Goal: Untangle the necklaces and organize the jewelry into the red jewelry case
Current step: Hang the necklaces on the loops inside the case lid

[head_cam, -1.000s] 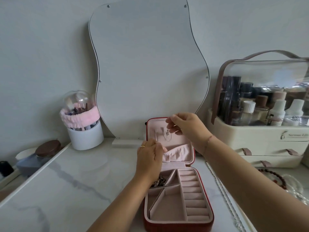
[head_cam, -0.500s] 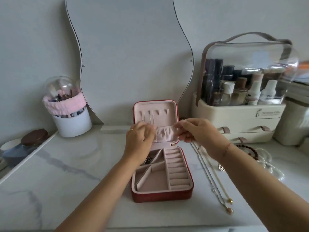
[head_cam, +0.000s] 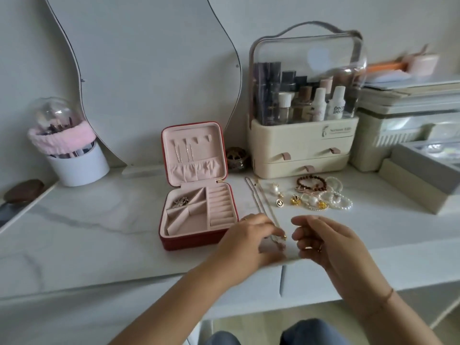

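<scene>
Pinching the necklace (head_cam: 259,203), left fingers (head_cam: 270,226); right fingers (head_cam: 307,224) loosely curled, empty; organizer (head_cam: 293,143) label roughly "Serene Life".

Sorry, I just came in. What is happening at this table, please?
A person is sorting jewelry. The red jewelry case stands open, with two chains hung in its lid and a small tangle in one back compartment. The left hand is at the near ends of two necklaces lying beside the case; the right hand hovers close, loosely curled, holding nothing. Bracelets and earrings lie loose farther right.

Case (head_cam: 196,220) left of necklaces (head_cam: 261,202); organizer (head_cam: 302,148) behind.
</scene>
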